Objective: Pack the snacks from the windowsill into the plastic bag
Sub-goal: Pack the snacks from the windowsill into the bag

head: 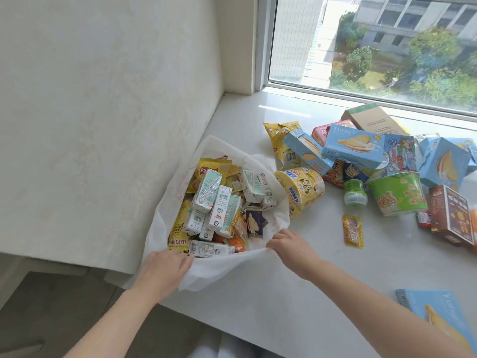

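Snacks [219, 202] fill crinkly plastic bag [222, 267], rim pinched by left hand [165, 267] and right hand [289, 245].

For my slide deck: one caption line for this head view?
Both hands, left and right, hold open the snack-filled bag on the windowsill; more snacks wait beside it.

A window [374, 42] shows trees [433, 47] and a building [413, 14] outside; left of the window stands a pale wall [103, 99].
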